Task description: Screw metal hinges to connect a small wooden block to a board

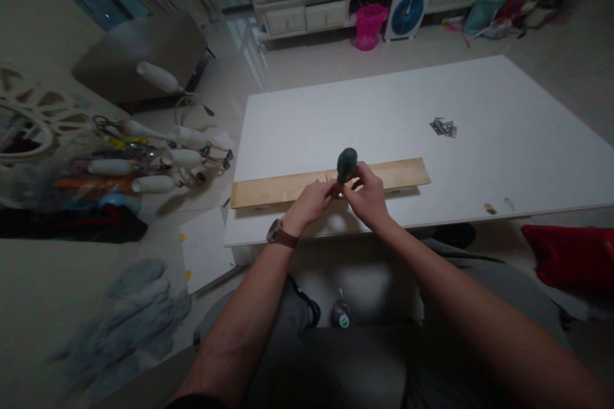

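The plank is seen as pale, smooth, matt wood. The screwdriver handle is moulded in dark green plastic (slightly glossy). The tabletop is finished white and smooth, and the brackets are made of bare, shiny metal.

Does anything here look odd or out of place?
Yes: a chandelier lies on its side on the floor left of the table, loose papers beside it. The right hand holds a screwdriver upright on the plank, left hand beside it.
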A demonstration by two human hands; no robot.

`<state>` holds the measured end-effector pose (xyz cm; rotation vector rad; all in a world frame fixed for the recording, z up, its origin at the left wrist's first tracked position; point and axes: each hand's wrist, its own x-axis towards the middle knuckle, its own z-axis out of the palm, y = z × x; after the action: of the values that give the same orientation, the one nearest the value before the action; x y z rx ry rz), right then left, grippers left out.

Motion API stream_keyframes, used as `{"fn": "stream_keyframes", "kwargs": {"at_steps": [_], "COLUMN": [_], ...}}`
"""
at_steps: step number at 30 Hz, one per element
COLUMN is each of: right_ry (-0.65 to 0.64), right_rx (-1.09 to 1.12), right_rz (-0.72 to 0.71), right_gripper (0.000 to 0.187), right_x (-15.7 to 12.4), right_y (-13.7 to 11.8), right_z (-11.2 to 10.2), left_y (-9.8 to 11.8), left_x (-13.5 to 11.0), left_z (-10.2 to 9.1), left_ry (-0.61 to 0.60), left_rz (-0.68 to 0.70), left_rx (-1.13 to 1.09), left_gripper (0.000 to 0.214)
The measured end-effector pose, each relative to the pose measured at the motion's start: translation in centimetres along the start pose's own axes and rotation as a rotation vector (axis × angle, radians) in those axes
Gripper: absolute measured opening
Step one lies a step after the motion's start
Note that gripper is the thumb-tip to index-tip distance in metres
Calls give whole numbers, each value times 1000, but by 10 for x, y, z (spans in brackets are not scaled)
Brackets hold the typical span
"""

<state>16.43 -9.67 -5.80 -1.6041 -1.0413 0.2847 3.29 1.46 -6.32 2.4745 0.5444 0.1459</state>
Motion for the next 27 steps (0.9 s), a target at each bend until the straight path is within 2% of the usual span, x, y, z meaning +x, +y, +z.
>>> {"fn": "stream_keyframes", "kwargs": {"at_steps": [6, 13, 20, 27], "right_ry": [5, -27, 31, 17], "right_rx": [30, 64, 27, 39], "right_rz": [-23, -18, 7, -46], "right_gripper": [27, 25, 23, 21], "right_x": [-2, 0, 0, -1], "right_y": [6, 3, 2, 6], "right_z": [2, 2, 1, 3], "left_y": [-2, -3, -3, -6], "left_x": [0, 0, 0, 0], "left_z": [1, 2, 1, 3], "left_ry": [13, 27, 13, 19], "left_rz": [36, 42, 27, 42], "left_rx": [-53, -65, -8, -48], "left_gripper": [25, 24, 24, 27]}}
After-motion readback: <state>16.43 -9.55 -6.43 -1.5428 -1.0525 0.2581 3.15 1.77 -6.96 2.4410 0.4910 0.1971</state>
